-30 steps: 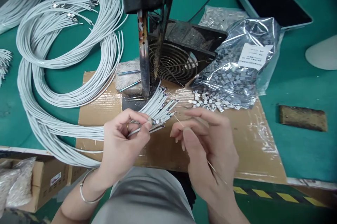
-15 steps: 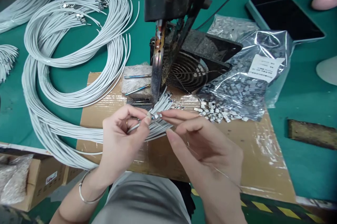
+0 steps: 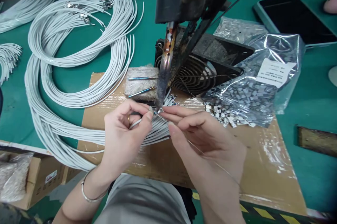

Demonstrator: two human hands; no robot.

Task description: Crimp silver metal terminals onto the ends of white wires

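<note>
My left hand (image 3: 126,131) pinches a white cable (image 3: 136,123) near its end, just under the tip of the soldering iron (image 3: 164,69). A small metal piece (image 3: 159,111) is at the cable end, touching or nearly touching the iron's tip. My right hand (image 3: 207,150) has its fingertips by that piece, and a thin wire (image 3: 196,146) runs from the tip between its thumb and fingers and across the palm. Behind the hands lies a bundle of white cables (image 3: 155,132) on the cardboard (image 3: 210,168).
Coiled white cables (image 3: 39,80) lie at the left. A black fan (image 3: 197,73) stands behind the iron. Small metal pieces (image 3: 229,115) are heaped before a clear bag (image 3: 279,59). A phone (image 3: 295,17) and a brown block (image 3: 317,140) lie at the right.
The view has shifted, so the table's things appear further right. The small metal piece and both hands are now closer to the iron's tip, with the wire reaching it.
</note>
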